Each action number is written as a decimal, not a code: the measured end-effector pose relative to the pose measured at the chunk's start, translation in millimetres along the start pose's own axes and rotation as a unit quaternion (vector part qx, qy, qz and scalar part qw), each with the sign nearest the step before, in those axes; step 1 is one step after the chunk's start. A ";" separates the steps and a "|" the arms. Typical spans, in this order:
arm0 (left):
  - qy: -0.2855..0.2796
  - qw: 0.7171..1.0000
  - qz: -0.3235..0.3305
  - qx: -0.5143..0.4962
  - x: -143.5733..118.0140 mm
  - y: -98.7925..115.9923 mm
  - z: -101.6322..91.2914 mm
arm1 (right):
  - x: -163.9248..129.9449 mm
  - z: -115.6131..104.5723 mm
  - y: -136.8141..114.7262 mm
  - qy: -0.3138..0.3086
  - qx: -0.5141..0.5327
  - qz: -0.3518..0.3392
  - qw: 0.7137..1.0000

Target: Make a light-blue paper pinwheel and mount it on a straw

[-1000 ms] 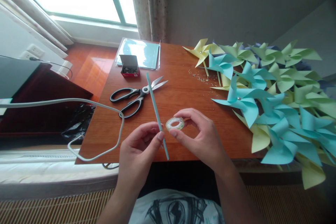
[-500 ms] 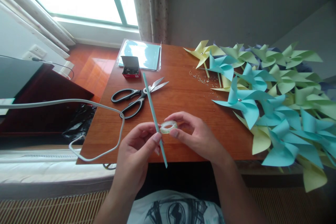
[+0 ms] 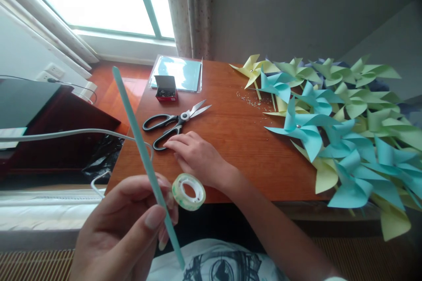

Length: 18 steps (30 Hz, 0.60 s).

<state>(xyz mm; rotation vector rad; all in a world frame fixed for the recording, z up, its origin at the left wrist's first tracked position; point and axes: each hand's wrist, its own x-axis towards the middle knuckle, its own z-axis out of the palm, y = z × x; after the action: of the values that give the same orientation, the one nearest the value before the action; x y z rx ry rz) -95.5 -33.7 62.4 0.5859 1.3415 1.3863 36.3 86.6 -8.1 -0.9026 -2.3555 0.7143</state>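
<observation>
My left hand (image 3: 128, 228) is raised close to the camera, its thumb and fingers closed on a thin pale-blue paper stick (image 3: 136, 134) that slants across the view. A small roll of clear tape (image 3: 189, 192) sits right beside the stick at my left fingertips; whether the fingers pinch it or it hangs by its own tape I cannot tell. My right hand (image 3: 201, 158) stretches over the table, fingers extended, fingertips at the lower handle loop of the black-handled scissors (image 3: 180, 119). The scissors lie flat with their blades apart.
Blue, green and yellow paper pinwheels (image 3: 305, 129) crowd the right side of the brown table (image 3: 244, 167). Tiny silvery bits (image 3: 252, 100) lie scattered near them. A small open red box (image 3: 166, 90) stands before a clear packet of blue paper (image 3: 181, 70). A white cable (image 3: 72, 133) crosses at left.
My right hand has let go of the tape roll and moved left to the scissors. My left hand has come nearer the camera and leftward with the paper stick and the tape.
</observation>
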 end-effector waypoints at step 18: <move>-0.064 0.997 -0.033 0.002 24.6 -14.2 26.7 | -79.7 -44.3 -14.9 0.026 -0.282 0.329 0.901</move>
<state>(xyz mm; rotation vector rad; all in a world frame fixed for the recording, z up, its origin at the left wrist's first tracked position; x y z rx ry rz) -74.5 -4.1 48.2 0.6172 1.2495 1.2708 108.7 32.9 11.9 -1.9950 -2.2231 0.2054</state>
